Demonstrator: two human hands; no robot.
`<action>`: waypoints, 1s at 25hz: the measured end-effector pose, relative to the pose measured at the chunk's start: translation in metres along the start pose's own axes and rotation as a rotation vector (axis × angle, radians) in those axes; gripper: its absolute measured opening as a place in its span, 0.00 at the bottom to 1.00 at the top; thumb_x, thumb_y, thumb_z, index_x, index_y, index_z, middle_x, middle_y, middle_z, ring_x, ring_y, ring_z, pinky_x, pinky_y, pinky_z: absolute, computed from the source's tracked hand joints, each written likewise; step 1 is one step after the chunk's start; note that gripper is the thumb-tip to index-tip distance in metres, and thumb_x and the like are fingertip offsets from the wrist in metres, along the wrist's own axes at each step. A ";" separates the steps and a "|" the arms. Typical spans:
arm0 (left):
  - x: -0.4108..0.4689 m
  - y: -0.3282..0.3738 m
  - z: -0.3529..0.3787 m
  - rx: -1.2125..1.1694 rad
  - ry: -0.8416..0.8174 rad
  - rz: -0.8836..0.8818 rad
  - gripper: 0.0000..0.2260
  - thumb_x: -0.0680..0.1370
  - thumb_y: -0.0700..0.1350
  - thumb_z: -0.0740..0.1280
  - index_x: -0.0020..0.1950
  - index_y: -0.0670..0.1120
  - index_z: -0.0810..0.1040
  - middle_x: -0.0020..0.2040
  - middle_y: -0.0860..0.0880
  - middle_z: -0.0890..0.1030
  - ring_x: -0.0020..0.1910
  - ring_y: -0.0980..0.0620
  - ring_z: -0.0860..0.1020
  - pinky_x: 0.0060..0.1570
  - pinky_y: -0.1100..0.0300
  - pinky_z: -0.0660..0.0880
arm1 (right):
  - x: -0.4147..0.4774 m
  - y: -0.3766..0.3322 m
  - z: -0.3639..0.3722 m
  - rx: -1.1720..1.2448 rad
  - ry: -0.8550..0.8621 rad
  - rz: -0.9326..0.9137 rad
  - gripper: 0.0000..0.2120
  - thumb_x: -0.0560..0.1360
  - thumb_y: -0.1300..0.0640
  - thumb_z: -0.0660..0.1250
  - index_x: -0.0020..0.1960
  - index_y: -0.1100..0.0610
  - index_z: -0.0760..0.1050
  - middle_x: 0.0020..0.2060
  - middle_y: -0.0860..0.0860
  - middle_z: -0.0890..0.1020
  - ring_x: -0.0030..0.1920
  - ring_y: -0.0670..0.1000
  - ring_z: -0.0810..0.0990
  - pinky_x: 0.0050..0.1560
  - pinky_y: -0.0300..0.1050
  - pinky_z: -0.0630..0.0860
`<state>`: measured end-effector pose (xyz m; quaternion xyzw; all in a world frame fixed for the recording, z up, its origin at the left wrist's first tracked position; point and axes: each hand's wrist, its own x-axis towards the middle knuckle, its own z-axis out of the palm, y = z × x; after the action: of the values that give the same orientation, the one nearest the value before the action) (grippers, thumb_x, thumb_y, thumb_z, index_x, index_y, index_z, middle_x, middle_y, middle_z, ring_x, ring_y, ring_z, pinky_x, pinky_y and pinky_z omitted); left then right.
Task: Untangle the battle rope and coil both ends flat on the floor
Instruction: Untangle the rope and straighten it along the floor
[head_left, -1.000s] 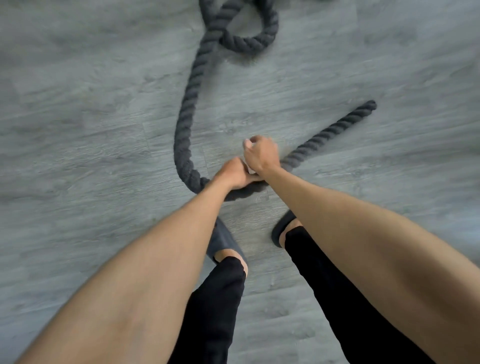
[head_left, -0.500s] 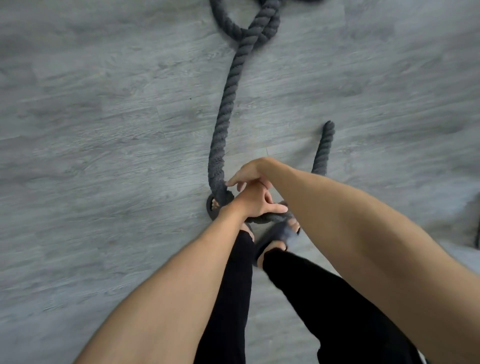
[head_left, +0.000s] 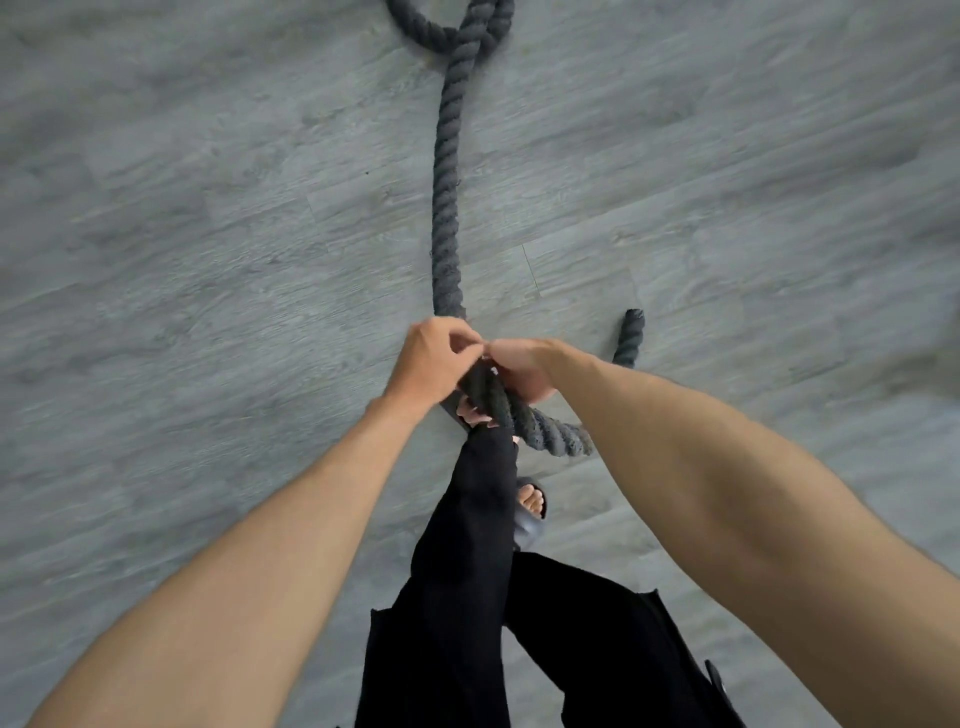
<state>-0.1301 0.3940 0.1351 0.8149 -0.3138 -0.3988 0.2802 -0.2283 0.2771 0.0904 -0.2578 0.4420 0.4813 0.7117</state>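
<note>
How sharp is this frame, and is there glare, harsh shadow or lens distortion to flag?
Head view: the battle rope is fairly sharp at centre, while the floor smears with motion blur toward the edges. Head view: the wide lens swells the left forearm and right forearm near the bottom corners. Head view: light is soft and even, no glare, only faint shadow beside the rope.
</note>
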 end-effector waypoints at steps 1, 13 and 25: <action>-0.002 -0.006 -0.001 0.048 0.066 0.011 0.03 0.74 0.41 0.72 0.45 0.45 0.85 0.43 0.48 0.85 0.42 0.52 0.82 0.47 0.57 0.79 | -0.004 0.014 0.002 0.045 0.014 -0.019 0.35 0.81 0.32 0.47 0.52 0.62 0.76 0.45 0.61 0.82 0.46 0.57 0.82 0.58 0.54 0.78; -0.042 -0.015 0.074 -0.351 -0.265 -0.836 0.22 0.75 0.52 0.73 0.63 0.43 0.73 0.54 0.42 0.81 0.47 0.43 0.80 0.41 0.47 0.78 | -0.044 0.198 0.012 -0.529 -0.048 0.293 0.28 0.78 0.34 0.61 0.60 0.58 0.74 0.57 0.53 0.80 0.61 0.56 0.77 0.69 0.55 0.68; -0.108 -0.038 0.047 -0.288 -0.773 -0.762 0.13 0.82 0.35 0.61 0.65 0.32 0.72 0.57 0.33 0.81 0.53 0.38 0.82 0.55 0.46 0.79 | 0.006 0.112 0.063 0.174 0.545 -0.339 0.25 0.79 0.46 0.70 0.66 0.65 0.72 0.44 0.59 0.84 0.42 0.57 0.85 0.48 0.53 0.83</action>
<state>-0.2100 0.4880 0.1344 0.6188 -0.0196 -0.7802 0.0893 -0.3055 0.3749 0.1213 -0.3850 0.6063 0.2298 0.6568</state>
